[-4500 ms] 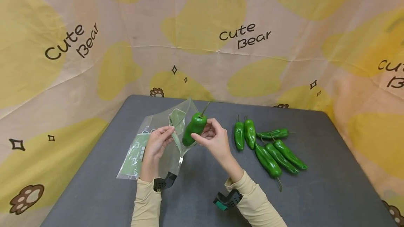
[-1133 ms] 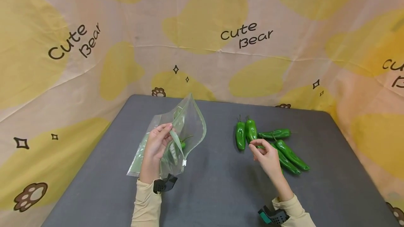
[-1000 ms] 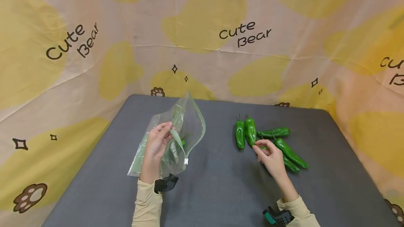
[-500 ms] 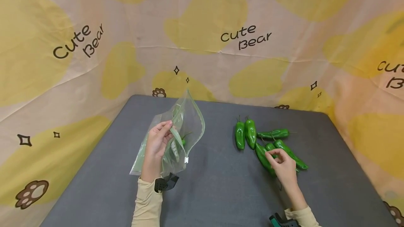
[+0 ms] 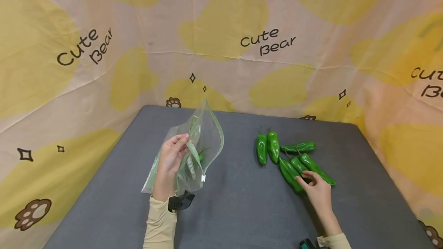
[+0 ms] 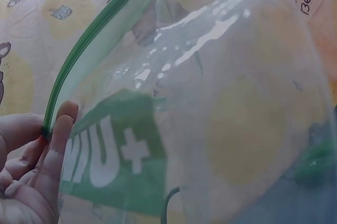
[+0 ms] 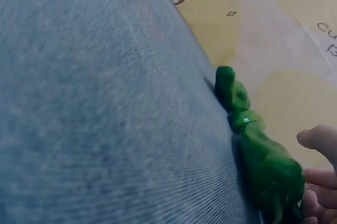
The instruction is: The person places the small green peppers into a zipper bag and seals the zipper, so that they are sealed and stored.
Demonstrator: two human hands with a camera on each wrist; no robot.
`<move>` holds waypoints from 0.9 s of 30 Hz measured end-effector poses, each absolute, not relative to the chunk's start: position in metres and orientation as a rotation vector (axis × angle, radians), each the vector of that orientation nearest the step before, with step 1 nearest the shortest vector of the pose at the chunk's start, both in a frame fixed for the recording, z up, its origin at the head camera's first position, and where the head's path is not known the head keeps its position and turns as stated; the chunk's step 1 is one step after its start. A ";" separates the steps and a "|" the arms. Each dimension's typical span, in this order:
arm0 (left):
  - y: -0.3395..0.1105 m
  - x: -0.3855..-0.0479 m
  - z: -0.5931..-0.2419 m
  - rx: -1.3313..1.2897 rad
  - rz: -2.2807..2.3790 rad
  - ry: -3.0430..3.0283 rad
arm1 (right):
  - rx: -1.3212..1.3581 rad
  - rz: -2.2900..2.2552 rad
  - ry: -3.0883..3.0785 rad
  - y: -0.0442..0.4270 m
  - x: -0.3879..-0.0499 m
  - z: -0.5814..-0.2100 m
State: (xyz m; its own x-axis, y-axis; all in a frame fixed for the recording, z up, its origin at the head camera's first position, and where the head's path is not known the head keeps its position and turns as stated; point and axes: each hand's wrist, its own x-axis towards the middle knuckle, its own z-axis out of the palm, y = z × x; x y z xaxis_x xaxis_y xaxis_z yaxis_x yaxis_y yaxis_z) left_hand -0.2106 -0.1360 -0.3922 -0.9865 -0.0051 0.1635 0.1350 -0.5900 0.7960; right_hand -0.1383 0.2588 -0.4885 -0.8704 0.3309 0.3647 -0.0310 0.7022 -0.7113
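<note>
My left hand (image 5: pixel 171 156) pinches the green-edged rim of a clear zipper bag (image 5: pixel 212 141) between thumb and fingers. The bag's mouth gapes to the right, with a white slider (image 5: pixel 203 178) at its lower corner. Inside, a green pepper (image 5: pixel 200 157) shows partly, its stem upward. In the left wrist view the zipper strip (image 6: pixel 79 50) passes between my fingertips. My right hand (image 5: pixel 317 191) hovers at the stem end of the nearest loose pepper (image 5: pixel 289 174), thumb and fingers apart. In the right wrist view a finger overlaps or touches that pepper (image 7: pixel 271 171); contact is hard to tell.
Several more green peppers lie on the right of the grey table (image 5: pixel 238 210): two side by side (image 5: pixel 273 147), one crosswise (image 5: pixel 298 147), others slanting (image 5: pixel 316 168). A printed cloth (image 5: pixel 221 30) hangs round the table's back and sides.
The right hand earlier held a pepper at the bag's mouth; that pepper now lies inside. The right hand has since moved right and toward the near end of the loose peppers. The left hand stayed.
</note>
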 end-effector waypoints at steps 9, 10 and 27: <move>-0.136 -0.212 -0.395 -0.205 -2.718 -1.406 | -0.297 0.976 -2.486 0.262 -0.135 -0.498; -0.136 -0.212 -0.395 -0.207 -2.720 -1.402 | -0.309 0.975 -2.491 0.262 -0.135 -0.498; -0.138 -0.215 -0.396 -0.193 -2.735 -1.390 | -0.386 1.008 -2.622 0.265 -0.131 -0.505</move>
